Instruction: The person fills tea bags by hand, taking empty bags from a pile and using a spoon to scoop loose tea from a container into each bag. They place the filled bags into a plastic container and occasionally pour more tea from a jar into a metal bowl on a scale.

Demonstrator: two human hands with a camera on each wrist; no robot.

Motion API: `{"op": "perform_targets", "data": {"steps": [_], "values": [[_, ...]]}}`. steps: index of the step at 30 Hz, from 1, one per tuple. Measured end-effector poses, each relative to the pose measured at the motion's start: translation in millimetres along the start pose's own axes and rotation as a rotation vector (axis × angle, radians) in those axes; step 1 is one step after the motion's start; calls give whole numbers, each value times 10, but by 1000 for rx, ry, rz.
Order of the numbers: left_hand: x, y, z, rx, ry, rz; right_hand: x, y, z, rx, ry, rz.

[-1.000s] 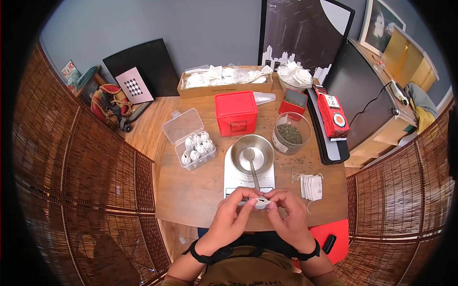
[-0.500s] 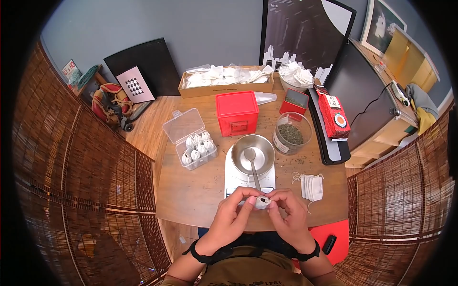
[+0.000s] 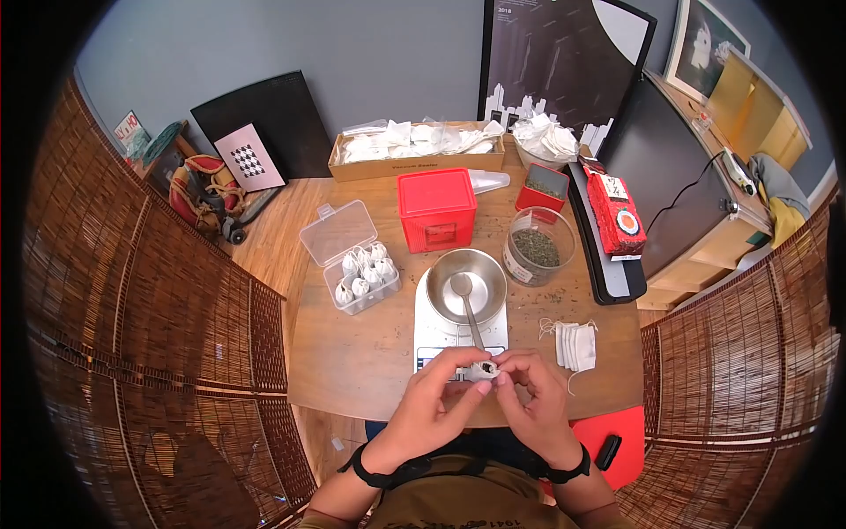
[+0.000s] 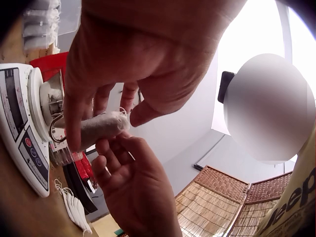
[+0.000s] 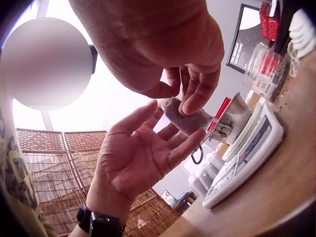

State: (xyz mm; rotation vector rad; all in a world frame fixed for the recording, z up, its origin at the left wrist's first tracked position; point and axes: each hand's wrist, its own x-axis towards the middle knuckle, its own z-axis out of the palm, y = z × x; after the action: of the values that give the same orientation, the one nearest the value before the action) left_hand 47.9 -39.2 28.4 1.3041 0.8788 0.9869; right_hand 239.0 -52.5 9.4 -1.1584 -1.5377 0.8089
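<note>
Between my hands, over the near edge of the scale, is a small white drawstring pouch. Its gathered mouth faces up, with a dark opening. My left hand holds the pouch from the left with fingers and thumb. From the other side, my right hand pinches it near the mouth. The left wrist view shows the filled pouch lying lengthwise between the fingers, a thin string loop at its end. A steel pot with a spoon in it stands on a white scale just beyond.
Left, an open clear box holds several tied pouches. Flat pouches lie at right. Behind are a red canister, a clear tub of dried leaves, a red tin and a cardboard box of white bags.
The pouch's mouth has opened from a narrow slit and the pouch has turned between my hands. My left thumb has shifted toward the right thumb. The other things stay put.
</note>
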Motion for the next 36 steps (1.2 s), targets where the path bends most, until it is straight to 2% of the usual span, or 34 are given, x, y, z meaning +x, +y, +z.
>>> {"op": "perform_targets", "data": {"steps": [1, 3, 9, 19, 21, 28, 30, 36], "values": [[6, 12, -2, 0, -1, 0, -2, 6, -5, 0, 0, 1], [14, 29, -8, 184, -48, 164, -7, 24, -11, -4, 4, -6], [4, 79, 35, 254, 39, 173, -9, 6, -2, 9, 11, -21], [-24, 184, -44, 473, 23, 152, 14, -45, -60, -98, -39, -97], [-35, 166, -88, 586, -32, 187, 9, -51, -71, -105, -59, -90], [2, 253, -60, 537, -6, 261, -21, -31, -36, -57, -22, -62], [5, 198, -87, 571, -12, 312, -13, -34, -53, -88, -41, -101], [-31, 192, -97, 566, -32, 183, -47, -11, -37, -87, -48, -75]]}}
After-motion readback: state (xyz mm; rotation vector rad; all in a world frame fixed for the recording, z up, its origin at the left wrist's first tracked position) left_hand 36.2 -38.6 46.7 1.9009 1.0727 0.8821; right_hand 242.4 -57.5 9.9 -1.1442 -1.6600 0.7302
